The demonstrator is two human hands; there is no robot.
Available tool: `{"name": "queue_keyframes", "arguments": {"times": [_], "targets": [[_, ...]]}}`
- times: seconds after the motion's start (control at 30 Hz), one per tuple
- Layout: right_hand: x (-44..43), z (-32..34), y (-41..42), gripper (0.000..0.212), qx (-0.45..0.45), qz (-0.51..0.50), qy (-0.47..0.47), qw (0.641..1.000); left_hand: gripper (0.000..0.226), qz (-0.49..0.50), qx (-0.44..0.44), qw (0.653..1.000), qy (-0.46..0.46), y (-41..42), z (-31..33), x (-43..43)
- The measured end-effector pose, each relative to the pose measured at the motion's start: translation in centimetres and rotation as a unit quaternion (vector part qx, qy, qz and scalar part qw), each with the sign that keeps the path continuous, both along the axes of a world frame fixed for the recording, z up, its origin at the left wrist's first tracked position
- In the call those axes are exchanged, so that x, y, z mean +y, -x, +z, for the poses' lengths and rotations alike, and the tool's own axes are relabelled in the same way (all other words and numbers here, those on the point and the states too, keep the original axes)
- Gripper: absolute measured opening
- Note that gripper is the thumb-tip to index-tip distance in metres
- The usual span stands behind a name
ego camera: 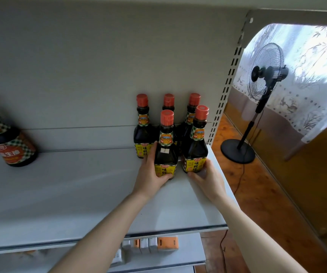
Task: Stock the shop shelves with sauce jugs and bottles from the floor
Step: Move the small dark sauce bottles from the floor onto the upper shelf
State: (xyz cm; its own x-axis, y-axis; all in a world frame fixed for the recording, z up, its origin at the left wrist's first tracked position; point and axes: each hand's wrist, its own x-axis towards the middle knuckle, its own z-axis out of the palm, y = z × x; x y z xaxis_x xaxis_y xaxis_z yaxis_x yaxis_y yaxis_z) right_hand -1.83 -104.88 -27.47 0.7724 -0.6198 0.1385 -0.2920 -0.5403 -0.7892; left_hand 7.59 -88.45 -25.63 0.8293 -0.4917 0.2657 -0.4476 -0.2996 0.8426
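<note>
While both hands are reaching onto the white shelf [80, 184] in the head view, each one is holding a dark sauce bottle by its lower part. The left hand [148, 172] is gripping the front-left bottle [166, 148], with its fingers curling up the bottle's left side and the thumb lying across the yellow label near the base. The right hand [207, 178] is gripping the front-right bottle [197, 146], with its fingers wrapping round the base. Both bottles are standing upright on the shelf near its right end, just beside each other. Three more bottles with the same red caps, the back row [143, 127], are standing directly behind them against the rear panel. A larger bottle [11, 142] is standing well apart, at the far left of the same shelf. Small boxes [158, 243] are sitting in a row on the shelf below. Beyond the slotted upright [225, 85], a pedestal fan [265, 79] is standing on the wooden floor [257, 194] in front of a patterned curtain [306, 66].
</note>
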Motion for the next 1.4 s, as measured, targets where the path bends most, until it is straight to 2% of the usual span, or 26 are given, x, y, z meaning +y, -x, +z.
{"name": "queue_keyframes", "arguments": {"times": [0.27,0.4,0.67,0.87,1.03,1.4], "targets": [[0.0,0.1,0.1,0.039,-0.002,0.007,0.007,1.000,0.104,0.065,0.019,0.997,0.029,0.2,-0.7,-1.5],[0.0,0.1,0.1,0.037,0.004,0.005,0.012,1.000,0.098,0.061,0.027,0.998,0.009,0.0,-1.1,-1.2],[0.1,0.2,0.1,0.037,0.003,0.005,0.010,1.000,0.087,0.063,0.020,0.997,0.028,0.0,-1.1,-2.3],[-0.1,0.2,-0.1,0.050,0.001,0.005,-0.009,1.000,0.096,0.045,0.045,0.998,0.005,-0.1,-1.5,-2.0],[-0.2,0.5,-0.4,0.043,0.013,0.016,-0.011,1.000,0.095,0.050,0.057,0.997,0.011,0.1,-1.4,-2.0],[-0.1,0.0,-0.4,0.044,-0.013,0.007,-0.027,1.000,0.095,0.056,0.060,0.997,-0.012,0.3,-1.0,-1.9]]}}
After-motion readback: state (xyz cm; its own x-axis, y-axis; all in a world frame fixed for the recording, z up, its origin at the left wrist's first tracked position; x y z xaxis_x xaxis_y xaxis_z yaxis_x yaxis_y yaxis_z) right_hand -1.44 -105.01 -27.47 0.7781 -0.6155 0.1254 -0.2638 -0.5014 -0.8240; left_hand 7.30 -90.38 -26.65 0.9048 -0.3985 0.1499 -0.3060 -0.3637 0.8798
